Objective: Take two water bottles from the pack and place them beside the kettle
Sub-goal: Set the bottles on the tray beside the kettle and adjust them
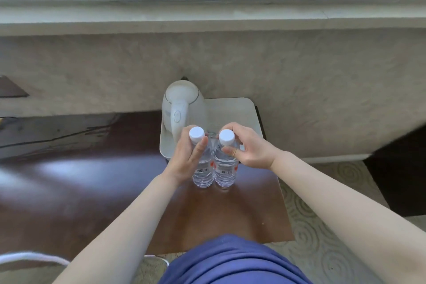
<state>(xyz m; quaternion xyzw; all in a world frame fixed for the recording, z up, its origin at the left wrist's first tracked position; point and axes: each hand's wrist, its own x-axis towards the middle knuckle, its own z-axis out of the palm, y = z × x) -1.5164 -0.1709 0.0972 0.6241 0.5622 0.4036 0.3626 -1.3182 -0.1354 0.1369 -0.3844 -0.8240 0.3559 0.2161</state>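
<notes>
Head view: two clear water bottles upright on brown wooden table (230, 214), touching side by side, white caps on. Left hand (187, 157) wrapped around left bottle (202, 168) at shoulder, fingers closed on it. Right hand (249, 145) pinching right bottle (226, 168) just below cap, thumb and fingers closed round neck. White electric kettle (182, 108) at 12 o'clock from bottles (handle toward camera), standing on cream tray (239, 117). Bottles just beside tray's near edge, bases on table.
</notes>
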